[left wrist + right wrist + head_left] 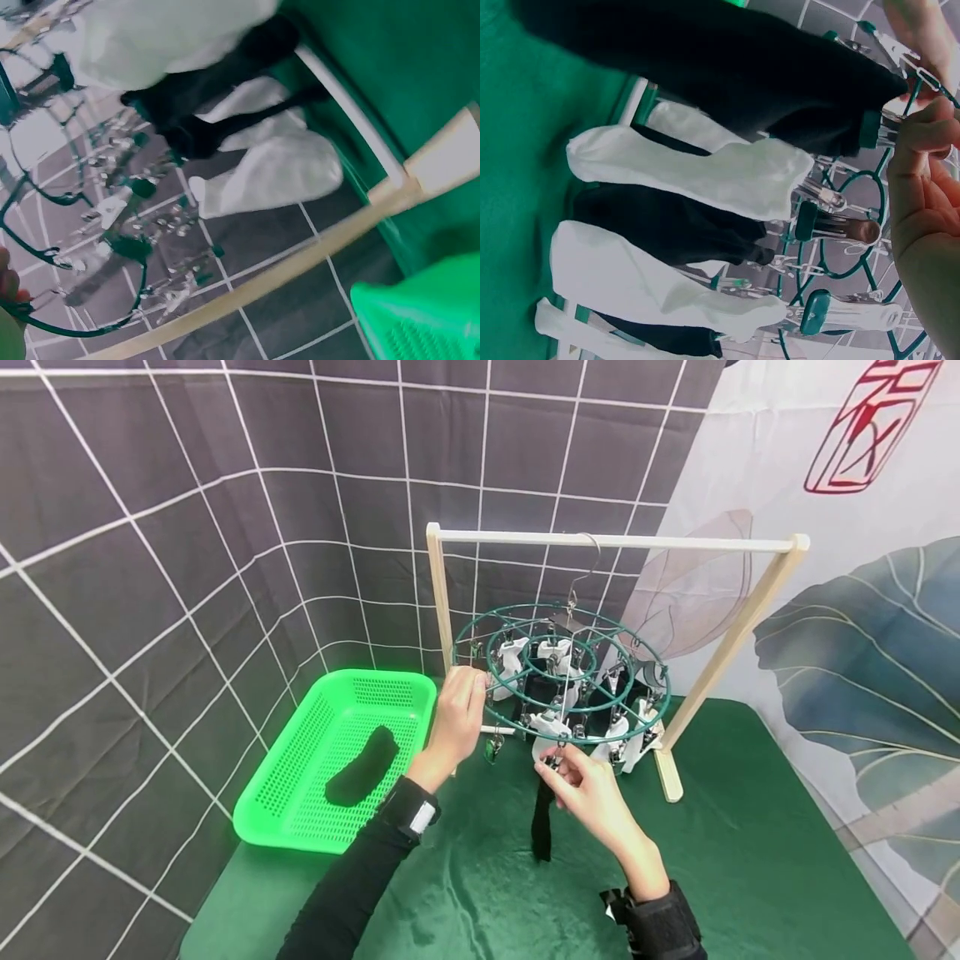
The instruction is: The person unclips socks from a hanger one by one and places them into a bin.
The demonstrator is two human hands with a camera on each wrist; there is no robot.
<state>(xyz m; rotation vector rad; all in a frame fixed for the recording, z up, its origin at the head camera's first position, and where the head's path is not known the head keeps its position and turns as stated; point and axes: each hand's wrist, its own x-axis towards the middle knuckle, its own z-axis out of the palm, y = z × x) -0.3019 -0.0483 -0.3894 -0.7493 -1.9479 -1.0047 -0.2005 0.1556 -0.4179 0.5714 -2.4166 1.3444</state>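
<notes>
A round green sock hanger (495, 727) with rings and clips hangs by a metal hook from a wooden stand. At its left rim, my left hand (458, 706) has its fingers curled round the ring. My right hand (588, 789) pinches a metal clip (885, 129) at the near rim. From that clip hangs a black sock (542, 822), which stretches across the top of the right wrist view. Several other socks hang on the rings, among them a white sock (682, 169) and another black sock (664, 225). My right thumb and fingers partly hide the clip.
A green plastic basket (258, 814) stands at the left with a black sock (362, 767) lying in it. The wooden stand (720, 652) spans the back of the green cloth-covered table (757, 860). Behind are a grey gridded curtain (337, 510) and a printed white cloth (765, 468).
</notes>
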